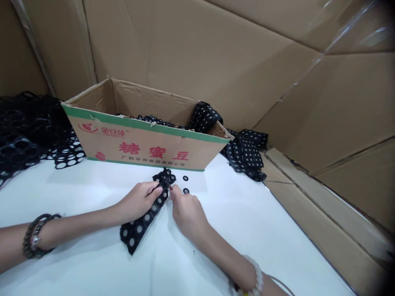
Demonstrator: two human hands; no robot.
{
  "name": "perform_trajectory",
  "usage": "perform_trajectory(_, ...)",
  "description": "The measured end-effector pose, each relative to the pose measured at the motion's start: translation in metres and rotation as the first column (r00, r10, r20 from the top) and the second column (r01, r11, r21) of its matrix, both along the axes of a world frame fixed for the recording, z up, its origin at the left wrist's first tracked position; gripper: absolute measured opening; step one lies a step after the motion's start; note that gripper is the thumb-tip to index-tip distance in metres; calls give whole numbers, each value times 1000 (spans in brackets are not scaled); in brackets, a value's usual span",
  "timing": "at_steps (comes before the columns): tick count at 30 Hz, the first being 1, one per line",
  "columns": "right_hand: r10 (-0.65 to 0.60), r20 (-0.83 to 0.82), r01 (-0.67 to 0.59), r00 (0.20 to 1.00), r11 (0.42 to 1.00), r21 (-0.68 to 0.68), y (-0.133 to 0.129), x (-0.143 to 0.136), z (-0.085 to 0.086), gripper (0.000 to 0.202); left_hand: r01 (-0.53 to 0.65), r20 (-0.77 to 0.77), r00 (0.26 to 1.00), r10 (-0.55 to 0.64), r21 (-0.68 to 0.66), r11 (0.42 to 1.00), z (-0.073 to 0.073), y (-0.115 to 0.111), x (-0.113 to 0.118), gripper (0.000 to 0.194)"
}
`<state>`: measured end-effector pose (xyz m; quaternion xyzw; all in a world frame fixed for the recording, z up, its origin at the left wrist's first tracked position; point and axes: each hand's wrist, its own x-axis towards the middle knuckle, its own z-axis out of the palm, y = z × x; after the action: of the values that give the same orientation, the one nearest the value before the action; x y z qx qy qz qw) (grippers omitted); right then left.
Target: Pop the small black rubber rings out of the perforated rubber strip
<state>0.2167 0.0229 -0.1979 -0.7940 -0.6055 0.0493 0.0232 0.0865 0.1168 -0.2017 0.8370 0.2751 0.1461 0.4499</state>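
Note:
A black strip (139, 229) with rows of pale round spots slants across the white table. My left hand (138, 200) pinches its upper part between thumb and fingers. Close beside it on the right, my right hand (189, 211) is closed at the strip's edge, with a small dark, thin item at its fingertips that I cannot make out. The strip's far end (166, 176) lies crumpled beyond my fingers. Two small black rings, one farther away (185, 178) and one nearer (186, 191), lie on the table just beyond my right hand.
An open cardboard box (148, 144) with a green edge holds many small black rings. Spotted black strips (247, 152) are heaped to its right, one draped over its rim. Black perforated sheeting (27, 131) is piled at the left. Cardboard walls (197, 49) surround the white table (101, 263).

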Motion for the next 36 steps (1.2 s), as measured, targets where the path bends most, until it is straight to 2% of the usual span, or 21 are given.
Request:
perform_trajectory(3, -67, -109, 73, 992, 996, 50, -2, 10, 2, 22, -28, 19, 999, 29, -50, 998, 0, 0, -2, 29)
perform_trajectory(5, -25, -120, 33, 992, 997, 66, -5, 13, 3, 26, -43, 18, 999, 44, -51, 998, 0, 0, -2, 30)
perform_trajectory(8, 84, -33, -83, 996, 996, 41, -10, 12, 4, 25, -59, 5, 998, 59, -31, 998, 0, -2, -2, 29)
perform_trajectory(12, 137, 111, -137, 984, 991, -4, -13, 9, 2, 23, -59, 15, 998, 59, 0, 998, 1, -3, -2, 28)
perform_trajectory(21, 130, -5, -130, 991, 991, 33, -13, 10, 5, 27, -55, 23, 998, 54, 19, 998, 0, -2, -2, 30)
perform_trajectory(28, 144, 93, -145, 985, 989, 8, -13, 7, 2, 22, -60, 22, 998, 59, 37, 998, 3, -4, -3, 29)
perform_trajectory(34, 111, 163, -105, 980, 993, -46, -14, -2, 5, 12, -25, -12, 1000, 26, 69, 997, 2, -6, -1, 30)
perform_trajectory(36, 96, 200, -82, 975, 994, -78, -13, -9, 6, 14, -21, -25, 999, 23, 91, 996, 2, -8, -1, 29)
